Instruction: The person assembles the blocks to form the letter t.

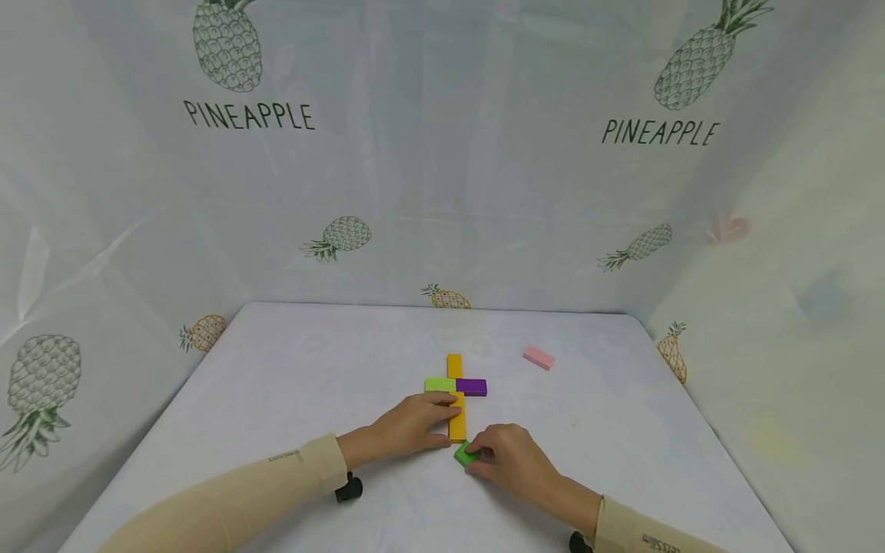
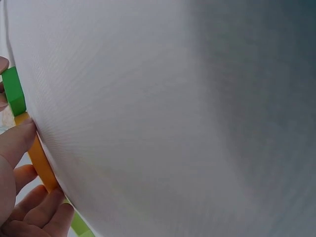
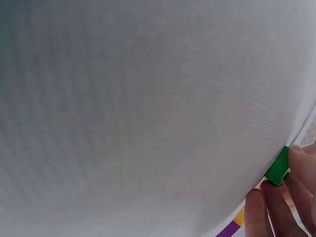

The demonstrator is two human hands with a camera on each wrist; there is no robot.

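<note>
My left hand (image 1: 417,422) holds the near yellow block (image 1: 457,428) against the table. In the left wrist view, the thumb is at one end of this yellow block (image 2: 43,167) and the fingers lie along its side. Between thumb and fingers, my right hand (image 1: 515,459) pinches a dark green block (image 1: 464,455), set at a slant by the yellow block's near end. The right wrist view also shows this green block (image 3: 279,168) in the fingers. Beyond the left hand, a light green block (image 1: 439,384) and a purple block (image 1: 472,387) lie end to end.
Another yellow block (image 1: 454,365) stands out beyond the light green and purple pair. Apart from the group, a pink block (image 1: 538,358) lies to the back right. The white table (image 1: 332,346) meets a pineapple-printed curtain (image 1: 442,192) at its back edge.
</note>
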